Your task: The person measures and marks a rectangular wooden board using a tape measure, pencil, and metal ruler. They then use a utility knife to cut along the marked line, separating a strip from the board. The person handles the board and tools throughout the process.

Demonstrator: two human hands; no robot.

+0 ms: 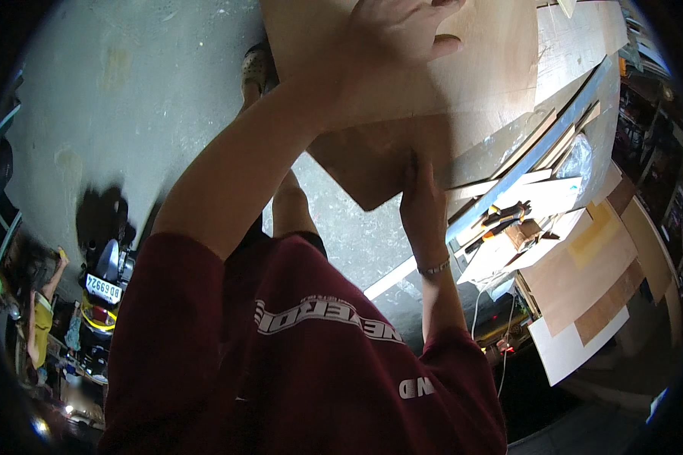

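Observation:
A thin plywood sheet (482, 64) spans the top of the view, its near corner jutting out toward me over the floor. My left hand (402, 34) is over the sheet's far part, fingers spread and nothing in its grasp; whether it presses on the wood I cannot tell. At the near edge, my right hand (423, 201) grips the sheet, with the thumb on the upper face and the other fingers mostly hidden. The near part of the wood lies in shadow.
Right of the sheet, a long metal straightedge (535, 155) lies among wood strips. Black-and-yellow pliers (507, 216) rest beside a small wooden block (525, 235). More plywood panels (584, 265) lean at the right. A parked motorbike (114, 262) and clutter stand at the left.

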